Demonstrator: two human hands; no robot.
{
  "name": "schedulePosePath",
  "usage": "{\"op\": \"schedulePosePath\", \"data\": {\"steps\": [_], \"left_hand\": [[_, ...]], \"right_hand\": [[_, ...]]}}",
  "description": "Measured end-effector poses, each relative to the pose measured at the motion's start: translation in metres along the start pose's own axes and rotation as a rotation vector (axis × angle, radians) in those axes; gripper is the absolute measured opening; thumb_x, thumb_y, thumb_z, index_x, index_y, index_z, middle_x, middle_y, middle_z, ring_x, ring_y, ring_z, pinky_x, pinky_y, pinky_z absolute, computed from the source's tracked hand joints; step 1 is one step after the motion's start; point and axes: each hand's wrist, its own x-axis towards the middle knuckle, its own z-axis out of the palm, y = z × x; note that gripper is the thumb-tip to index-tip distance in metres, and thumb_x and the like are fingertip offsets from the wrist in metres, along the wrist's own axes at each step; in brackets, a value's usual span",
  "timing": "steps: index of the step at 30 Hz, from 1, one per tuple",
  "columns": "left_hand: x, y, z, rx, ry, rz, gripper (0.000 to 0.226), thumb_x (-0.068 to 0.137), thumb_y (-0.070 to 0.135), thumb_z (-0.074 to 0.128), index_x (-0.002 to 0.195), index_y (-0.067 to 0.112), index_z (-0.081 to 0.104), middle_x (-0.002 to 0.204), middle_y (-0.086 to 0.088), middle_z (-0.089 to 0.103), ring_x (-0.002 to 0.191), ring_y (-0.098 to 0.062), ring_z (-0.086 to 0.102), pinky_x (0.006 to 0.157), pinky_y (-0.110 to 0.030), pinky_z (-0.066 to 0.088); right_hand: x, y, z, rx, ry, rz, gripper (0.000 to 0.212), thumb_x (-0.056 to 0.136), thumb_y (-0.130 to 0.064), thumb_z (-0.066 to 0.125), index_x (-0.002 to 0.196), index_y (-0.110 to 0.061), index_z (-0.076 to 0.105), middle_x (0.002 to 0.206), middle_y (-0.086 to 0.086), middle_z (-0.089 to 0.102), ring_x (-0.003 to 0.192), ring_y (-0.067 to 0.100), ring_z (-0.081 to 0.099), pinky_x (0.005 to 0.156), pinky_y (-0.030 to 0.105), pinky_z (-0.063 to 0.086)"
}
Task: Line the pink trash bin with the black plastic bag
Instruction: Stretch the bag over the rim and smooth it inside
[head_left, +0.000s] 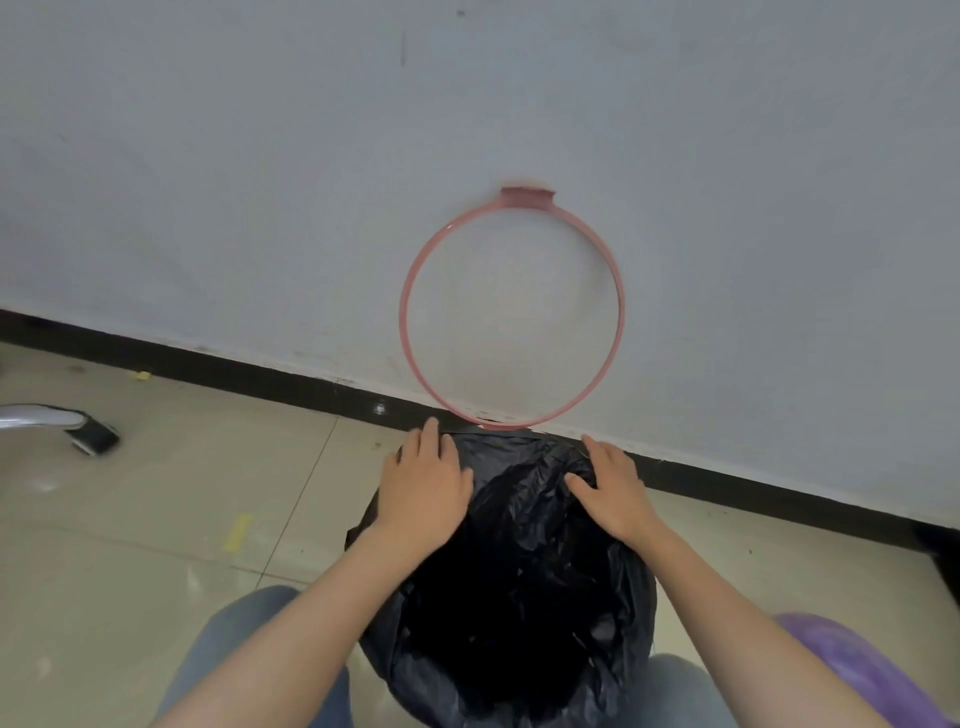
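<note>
The black plastic bag (519, 587) is spread over the mouth of the trash bin and hangs down its sides, so the bin's pink body is hidden. A pink ring (410, 270), hinged at the bin's far edge, is tipped up against the wall. My left hand (423, 488) lies flat on the bag at the far left of the rim, fingers apart. On the far right of the rim my right hand (610, 491) presses the bag, its thumb toward the inside.
A white wall (260, 182) with a black skirting board (234, 371) stands right behind the bin. A chair leg with a black castor (93, 436) is on the tiled floor at the left. A purple object (862, 670) sits at the lower right. My knees flank the bin.
</note>
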Motion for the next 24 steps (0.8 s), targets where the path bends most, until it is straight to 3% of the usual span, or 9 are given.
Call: {"op": "schedulePosePath", "data": {"steps": [2,6,9,12,16,19,21,22,24], "left_hand": [[-0.003,0.003,0.01,0.085,-0.208,-0.027,0.064,0.094,0.041,0.034,0.143,0.007,0.011,0.153,-0.017,0.015,0.137,-0.034,0.022,0.105,-0.046,0.034],[0.008,-0.002,0.018,0.09,-0.218,-0.08,0.077,0.09,0.051,0.037,0.143,0.005,0.004,0.147,-0.017,0.027,0.13,-0.033,0.032,0.097,-0.045,0.04],[0.02,-0.008,0.022,-0.065,-0.227,-0.183,0.07,0.087,0.056,0.035,0.139,0.011,0.022,0.139,-0.015,0.04,0.124,-0.032,0.041,0.089,-0.042,0.044],[0.03,-0.012,0.016,-0.296,-0.212,-0.341,0.062,0.088,0.058,0.022,0.113,0.009,0.051,0.12,-0.016,0.059,0.107,-0.033,0.055,0.08,-0.039,0.042],[0.027,-0.022,-0.002,-0.806,-0.273,-0.567,0.066,0.094,0.051,0.019,0.115,0.001,0.057,0.126,-0.023,0.056,0.118,-0.033,0.05,0.098,-0.038,0.036],[-0.002,-0.04,-0.012,-0.852,-0.058,-0.432,0.039,0.096,0.041,0.029,0.085,0.019,0.06,0.092,-0.009,0.061,0.106,-0.031,0.052,0.08,-0.04,0.04],[-0.032,-0.051,-0.008,-0.578,-0.019,-0.354,0.035,0.094,0.04,0.036,0.112,0.016,0.055,0.12,-0.013,0.056,0.124,-0.034,0.04,0.093,-0.045,0.038],[-0.047,-0.052,-0.005,-0.462,-0.058,-0.342,0.05,0.092,0.043,0.038,0.132,0.014,0.039,0.141,-0.013,0.042,0.133,-0.033,0.029,0.104,-0.047,0.032],[-0.07,-0.049,0.003,-0.422,-0.136,-0.337,0.068,0.09,0.048,0.041,0.144,0.018,0.013,0.155,-0.008,0.017,0.141,-0.03,0.014,0.112,-0.046,0.023]], "right_hand": [[-0.009,0.002,0.001,-0.108,0.104,-0.105,0.054,0.093,-0.032,0.046,0.142,-0.016,0.027,0.151,0.009,0.027,0.139,0.026,0.022,0.112,0.041,0.024],[-0.016,0.004,0.008,-0.207,-0.063,-0.148,0.062,0.095,-0.033,0.042,0.146,-0.016,0.01,0.157,0.007,0.011,0.141,0.027,0.018,0.112,0.04,0.026],[-0.01,0.001,0.01,-0.243,-0.084,-0.102,0.068,0.094,-0.035,0.042,0.146,-0.019,0.002,0.156,0.006,0.013,0.135,0.032,0.026,0.105,0.041,0.034],[0.0,-0.003,0.007,-0.163,-0.141,-0.02,0.069,0.091,-0.034,0.044,0.146,-0.023,0.003,0.15,0.011,0.024,0.13,0.036,0.031,0.102,0.044,0.036],[0.004,-0.011,-0.009,0.047,-0.244,0.067,0.065,0.093,-0.038,0.043,0.145,-0.024,0.008,0.152,0.014,0.02,0.138,0.037,0.021,0.111,0.048,0.025],[-0.017,-0.009,-0.015,-0.175,-0.036,-0.074,0.063,0.095,-0.045,0.037,0.146,-0.021,0.009,0.156,0.009,0.013,0.144,0.028,0.009,0.115,0.048,0.017],[-0.042,0.0,-0.011,-0.316,0.047,-0.269,0.059,0.095,-0.045,0.037,0.145,-0.021,0.018,0.157,0.007,0.013,0.145,0.025,0.004,0.117,0.046,0.012],[-0.055,0.006,-0.007,-0.387,0.046,-0.375,0.055,0.094,-0.044,0.039,0.142,-0.021,0.027,0.157,0.006,0.016,0.145,0.024,0.003,0.117,0.047,0.011],[-0.077,0.021,0.001,-0.54,-0.044,-0.522,0.049,0.092,-0.046,0.039,0.136,-0.023,0.04,0.155,0.006,0.023,0.144,0.025,0.0,0.117,0.051,0.007]]}}
